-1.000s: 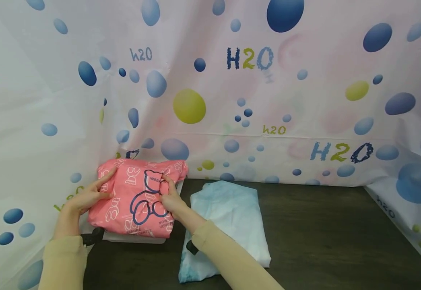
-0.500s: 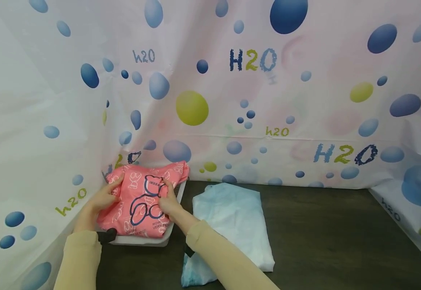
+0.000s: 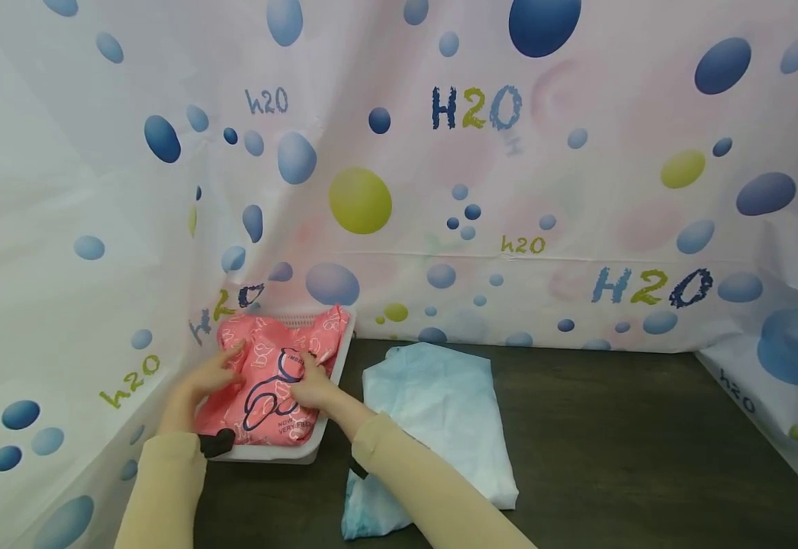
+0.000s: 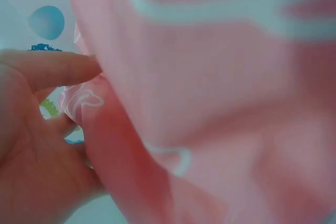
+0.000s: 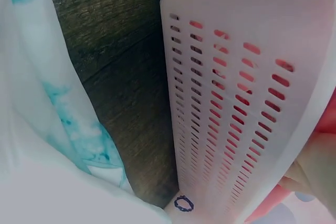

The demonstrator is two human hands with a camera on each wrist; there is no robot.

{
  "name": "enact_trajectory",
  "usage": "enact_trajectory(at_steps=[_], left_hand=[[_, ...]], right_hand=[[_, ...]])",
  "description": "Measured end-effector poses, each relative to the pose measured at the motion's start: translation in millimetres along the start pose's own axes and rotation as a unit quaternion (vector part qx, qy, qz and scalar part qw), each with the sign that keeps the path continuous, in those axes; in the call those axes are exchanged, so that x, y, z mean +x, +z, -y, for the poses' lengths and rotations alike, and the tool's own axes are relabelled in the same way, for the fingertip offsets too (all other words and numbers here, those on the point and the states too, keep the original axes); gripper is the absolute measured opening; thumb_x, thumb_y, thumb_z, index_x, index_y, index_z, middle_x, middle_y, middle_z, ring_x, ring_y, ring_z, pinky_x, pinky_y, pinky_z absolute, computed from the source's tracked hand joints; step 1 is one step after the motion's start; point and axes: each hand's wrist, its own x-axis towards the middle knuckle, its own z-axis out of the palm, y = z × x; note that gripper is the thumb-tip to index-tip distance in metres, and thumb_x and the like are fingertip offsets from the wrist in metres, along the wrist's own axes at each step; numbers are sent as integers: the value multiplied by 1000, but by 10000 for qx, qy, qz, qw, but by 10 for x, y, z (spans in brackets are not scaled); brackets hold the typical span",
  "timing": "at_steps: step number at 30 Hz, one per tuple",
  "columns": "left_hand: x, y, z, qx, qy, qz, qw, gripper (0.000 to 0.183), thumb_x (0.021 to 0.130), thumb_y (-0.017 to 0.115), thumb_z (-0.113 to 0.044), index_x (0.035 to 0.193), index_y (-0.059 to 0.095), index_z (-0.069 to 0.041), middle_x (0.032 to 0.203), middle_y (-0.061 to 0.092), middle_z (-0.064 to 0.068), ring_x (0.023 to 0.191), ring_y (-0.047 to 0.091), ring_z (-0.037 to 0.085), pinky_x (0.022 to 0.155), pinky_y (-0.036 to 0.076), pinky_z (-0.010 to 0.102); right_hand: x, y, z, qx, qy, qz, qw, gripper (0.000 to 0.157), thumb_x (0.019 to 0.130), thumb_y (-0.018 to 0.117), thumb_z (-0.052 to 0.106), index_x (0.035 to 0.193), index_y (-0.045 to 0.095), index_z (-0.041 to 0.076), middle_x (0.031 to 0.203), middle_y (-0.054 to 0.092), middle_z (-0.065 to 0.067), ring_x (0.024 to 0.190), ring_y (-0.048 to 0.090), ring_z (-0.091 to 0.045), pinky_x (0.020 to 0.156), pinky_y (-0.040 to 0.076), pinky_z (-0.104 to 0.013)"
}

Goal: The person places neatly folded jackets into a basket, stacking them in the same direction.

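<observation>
A pink cloth with white and navy bear print lies bunched in a white slotted plastic basket at the left. My left hand touches the cloth's left side with fingers spread; in the left wrist view its straight finger meets a fold of the cloth. On the cloth's right part, my right hand presses with finger and thumb apart. Only a small part of that hand shows beyond the basket wall in the right wrist view. Pink shows through the slots.
A folded pale blue and white tie-dyed cloth lies right of the basket, partly under my right forearm. The dark wooden table extends to the right. A white bubble-print sheet hangs behind and along the left side.
The pink cloth has sunk from above the basket into it, and more of the rim shows. My left hand has moved right, pushing its left edge inward; my right hand has shifted slightly.
</observation>
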Motion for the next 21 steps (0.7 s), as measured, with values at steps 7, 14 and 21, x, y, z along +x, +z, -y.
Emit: enact_trajectory(at_steps=[7, 14, 21], left_hand=[[42, 15, 40, 59, -145, 205, 9997, 85, 92, 56, -9, 155, -1, -8, 153, -11, 38, 137, -11, 60, 104, -2, 76], [-2, 43, -31, 259, -306, -19, 9992, 76, 97, 52, -13, 154, 4, -1, 151, -3, 41, 136, 0, 61, 105, 10, 75], [-196, 59, -267, 536, 45, -456, 9975, 70, 100, 48, -22, 153, 11, 4, 150, 7, 43, 135, 8, 62, 104, 16, 75]], right_hand=[[3, 38, -11, -1229, -204, 16, 9922, 79, 78, 62, -3, 150, 35, 14, 138, 40, -23, 125, 41, -34, 89, 47, -40], [-104, 57, -70, -1800, -675, -346, 9807, 77, 74, 68, 1, 146, 41, 9, 129, 46, -19, 119, 43, -30, 91, 47, -38], [-239, -56, -39, -1107, -975, -644, 9870, 74, 72, 66, 1, 142, 45, 4, 131, 48, -17, 115, 48, -29, 90, 48, -38]])
